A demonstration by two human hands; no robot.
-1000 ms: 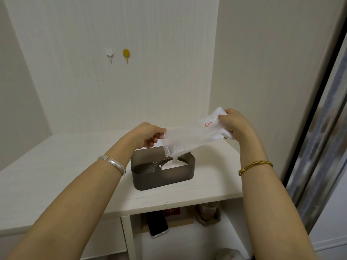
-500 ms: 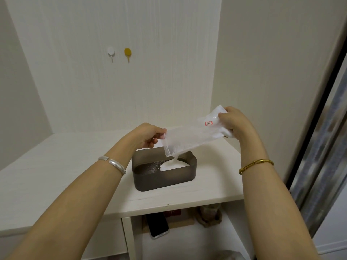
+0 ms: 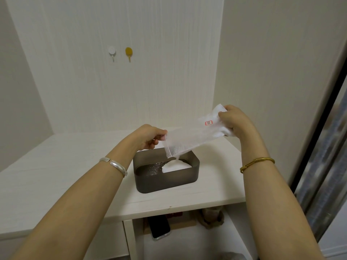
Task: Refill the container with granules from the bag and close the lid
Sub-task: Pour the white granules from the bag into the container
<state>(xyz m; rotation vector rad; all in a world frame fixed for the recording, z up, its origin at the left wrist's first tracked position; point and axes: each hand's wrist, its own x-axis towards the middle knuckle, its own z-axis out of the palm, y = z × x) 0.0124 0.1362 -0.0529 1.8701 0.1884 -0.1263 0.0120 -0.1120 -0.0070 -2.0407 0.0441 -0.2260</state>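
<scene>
From the head view, a dark brown rounded rectangular plastic container (image 3: 166, 171) sits lidless on the white wooden worktop (image 3: 56, 166), near its front right edge. Above it slants a clear plastic bag (image 3: 191, 139), mouth down. White granules (image 3: 175, 165) stream into a heap at the container's right side. The left hand (image 3: 148, 136) has its grip pinched on the bag's lower corner; the right hand (image 3: 231, 121) has its grip clamped on the raised end.

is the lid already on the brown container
No: the brown container stands open on the table while granules pour into it from the bag, and no lid is in view.
</scene>
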